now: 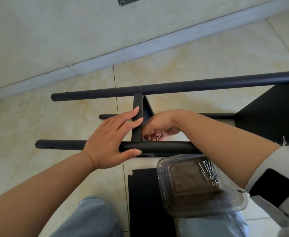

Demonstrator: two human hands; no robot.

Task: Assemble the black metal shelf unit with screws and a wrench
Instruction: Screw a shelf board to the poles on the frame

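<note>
On the glossy marbled tile floor [183, 65] lies the matte black shelf frame [174, 87] of round tubes, where the left hand [109, 139] rests with straight fingers on the flat crossbar [137, 117] and near tube while the right hand [159, 128] curls around a small silvery part beside it, a clear plastic tray [191, 190] of screws [207, 166] nearby.

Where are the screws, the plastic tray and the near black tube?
screws [207, 166]: head view, on the bundled shanks.
plastic tray [174, 207]: head view, on its clear rim.
near black tube [166, 147]: head view, mid-length.
</note>
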